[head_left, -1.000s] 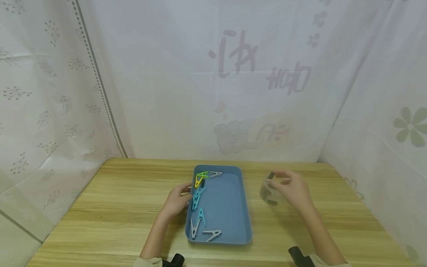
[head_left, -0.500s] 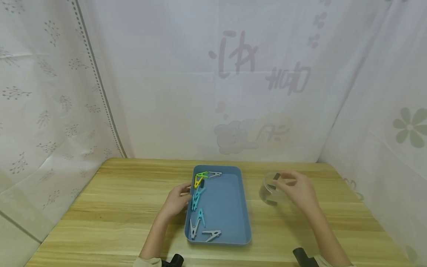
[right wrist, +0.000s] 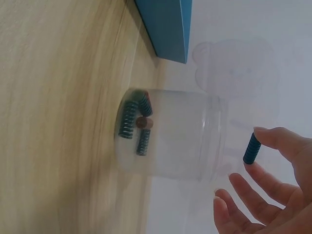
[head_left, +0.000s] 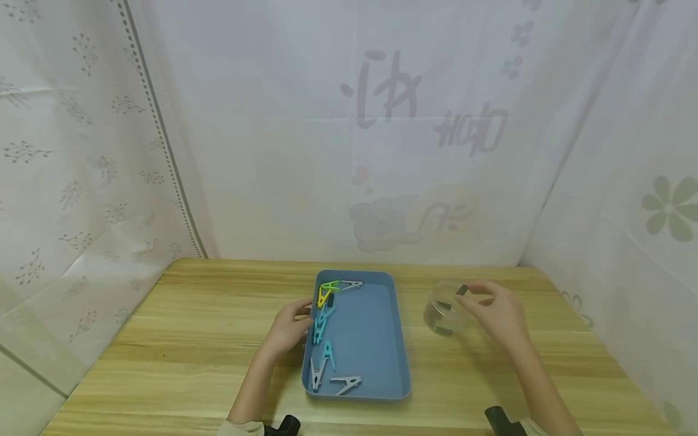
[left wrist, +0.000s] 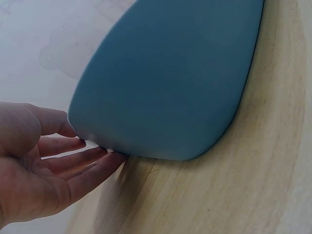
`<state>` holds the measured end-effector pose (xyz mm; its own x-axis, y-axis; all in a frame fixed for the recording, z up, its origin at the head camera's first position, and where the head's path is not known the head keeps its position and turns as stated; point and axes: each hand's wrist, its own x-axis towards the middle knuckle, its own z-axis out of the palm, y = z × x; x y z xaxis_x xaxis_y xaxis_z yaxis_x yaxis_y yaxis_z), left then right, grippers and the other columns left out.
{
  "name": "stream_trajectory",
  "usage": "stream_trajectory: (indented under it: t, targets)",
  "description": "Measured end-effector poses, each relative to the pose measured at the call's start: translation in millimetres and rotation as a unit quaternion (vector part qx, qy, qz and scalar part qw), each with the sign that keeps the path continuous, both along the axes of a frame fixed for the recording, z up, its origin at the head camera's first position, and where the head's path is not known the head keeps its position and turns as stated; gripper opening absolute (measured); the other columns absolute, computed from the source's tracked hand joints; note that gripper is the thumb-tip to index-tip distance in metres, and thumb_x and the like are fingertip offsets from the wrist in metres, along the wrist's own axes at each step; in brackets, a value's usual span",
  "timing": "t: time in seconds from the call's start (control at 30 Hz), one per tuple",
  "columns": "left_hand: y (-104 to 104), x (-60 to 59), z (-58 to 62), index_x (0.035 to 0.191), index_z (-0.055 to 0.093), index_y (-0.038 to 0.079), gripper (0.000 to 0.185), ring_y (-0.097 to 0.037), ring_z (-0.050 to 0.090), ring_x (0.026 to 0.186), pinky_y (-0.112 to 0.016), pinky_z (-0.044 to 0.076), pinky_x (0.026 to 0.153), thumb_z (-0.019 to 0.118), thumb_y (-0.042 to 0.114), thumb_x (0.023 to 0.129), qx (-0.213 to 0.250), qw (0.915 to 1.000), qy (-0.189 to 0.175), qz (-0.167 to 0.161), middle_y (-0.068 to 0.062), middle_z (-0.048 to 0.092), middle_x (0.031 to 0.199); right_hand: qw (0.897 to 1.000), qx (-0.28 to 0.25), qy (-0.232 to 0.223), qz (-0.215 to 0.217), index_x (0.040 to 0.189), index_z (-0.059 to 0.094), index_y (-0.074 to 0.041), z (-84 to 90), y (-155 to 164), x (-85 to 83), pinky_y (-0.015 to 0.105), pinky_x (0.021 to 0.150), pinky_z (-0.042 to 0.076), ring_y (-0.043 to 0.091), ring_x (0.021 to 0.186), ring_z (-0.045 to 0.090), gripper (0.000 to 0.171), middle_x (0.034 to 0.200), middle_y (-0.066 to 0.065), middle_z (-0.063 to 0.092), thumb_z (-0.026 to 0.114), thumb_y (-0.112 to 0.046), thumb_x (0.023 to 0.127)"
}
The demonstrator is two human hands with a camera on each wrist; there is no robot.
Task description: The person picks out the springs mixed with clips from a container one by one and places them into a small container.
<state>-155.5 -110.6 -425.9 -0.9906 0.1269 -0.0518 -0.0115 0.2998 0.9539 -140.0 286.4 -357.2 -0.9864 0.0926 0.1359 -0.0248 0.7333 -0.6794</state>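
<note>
My right hand [head_left: 498, 312] pinches a dark green coil spring [right wrist: 252, 149] between thumb and index finger, just off the mouth of a clear plastic jar [right wrist: 178, 141]. Inside the jar, several more springs [right wrist: 128, 119] and a small brown round thing [right wrist: 142, 122] lie at the bottom. My left hand [head_left: 291, 327] rests its fingertips against the outer left wall of the blue tray [head_left: 376, 345]. The left wrist view shows those fingers extended along the tray's side.
Clothespins in yellow [head_left: 324, 297], light green [head_left: 329, 284], light blue [head_left: 320, 330] and grey [head_left: 346, 383] lie mostly along the tray's left side. A small black piece [head_left: 330, 300] sits among them. Patterned cloth [head_left: 283, 151] hangs behind the wooden table [head_left: 180, 339].
My right hand has drawn back to the right from over the jar's mouth with the spring in its fingertips. My left hand and the tray have stayed nearly still.
</note>
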Motion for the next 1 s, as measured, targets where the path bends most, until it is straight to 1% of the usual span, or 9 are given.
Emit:
stream_trajectory:
  t: [0.2,0.4,0.5,0.6,0.73,0.9,1.0]
  targets:
    - [-0.4,0.5,0.2,0.149,0.049,-0.012,0.052,-0.043,0.066,0.116,-0.051,0.061,0.09,0.053,-0.001,0.098,0.002,1.0,-0.001,0.0,-0.034,0.059,0.137,1.0,0.006,0.006,-0.002,0.135,0.062,0.009,-4.6,3.9,0.1,0.041,0.076,0.061,0.048,0.111,0.067,0.059,0.14,0.034,0.06,0.071,-0.037,0.1]
    - [-0.5,0.2,-0.1,0.149,0.049,-0.013,0.052,-0.042,0.066,0.116,-0.051,0.062,0.089,0.054,-0.001,0.098,0.007,1.0,-0.002,0.001,-0.034,0.059,0.137,1.0,0.008,0.008,-0.001,0.132,0.063,0.011,-8.4,4.2,-0.1,0.039,0.073,0.061,0.048,0.108,0.069,0.057,0.139,0.035,0.061,0.072,-0.035,0.1]
    - [-0.7,0.0,-0.4,0.149,0.049,-0.012,0.052,-0.043,0.065,0.117,-0.051,0.061,0.09,0.054,-0.001,0.098,0.004,1.0,-0.002,0.001,-0.034,0.059,0.137,1.0,0.004,0.005,0.0,0.133,0.062,0.011,-9.6,3.8,-0.6,0.04,0.074,0.062,0.049,0.109,0.069,0.057,0.14,0.035,0.06,0.073,-0.034,0.1]
    - [-0.8,-0.1,-0.5,0.149,0.049,-0.012,0.053,-0.043,0.065,0.118,-0.052,0.061,0.091,0.054,0.0,0.097,0.0,1.0,-0.002,0.001,-0.033,0.06,0.137,1.0,0.002,0.0,-0.001,0.134,0.062,0.012,-10.6,3.5,-1.3,0.042,0.074,0.062,0.05,0.111,0.068,0.057,0.142,0.036,0.058,0.072,-0.033,0.1]
    - [-0.7,-0.3,-0.1,0.149,0.049,-0.011,0.054,-0.043,0.065,0.119,-0.052,0.061,0.092,0.054,0.0,0.097,-0.005,1.0,-0.004,0.0,-0.033,0.06,0.138,1.0,0.004,-0.003,-0.008,0.135,0.061,0.011,-11.8,4.0,-2.6,0.04,0.074,0.061,0.049,0.111,0.067,0.057,0.143,0.036,0.057,0.072,-0.032,0.1]
    - [-0.7,-0.6,0.5,0.15,0.049,-0.011,0.054,-0.043,0.065,0.118,-0.052,0.06,0.092,0.054,0.0,0.097,-0.009,0.9999,-0.005,0.002,-0.033,0.06,0.138,1.0,0.005,-0.007,-0.01,0.136,0.062,0.01,-14.2,5.0,-2.9,0.046,0.078,0.062,0.051,0.113,0.065,0.057,0.144,0.037,0.056,0.072,-0.033,0.1]
    - [-0.6,-0.7,0.6,0.15,0.049,-0.011,0.054,-0.043,0.065,0.119,-0.053,0.06,0.093,0.054,0.0,0.097,-0.006,1.0,-0.006,0.003,-0.033,0.06,0.138,1.0,0.003,-0.011,-0.01,0.136,0.063,0.009,-17.0,5.3,-3.3,0.046,0.077,0.062,0.05,0.113,0.065,0.057,0.144,0.036,0.056,0.073,-0.034,0.099]
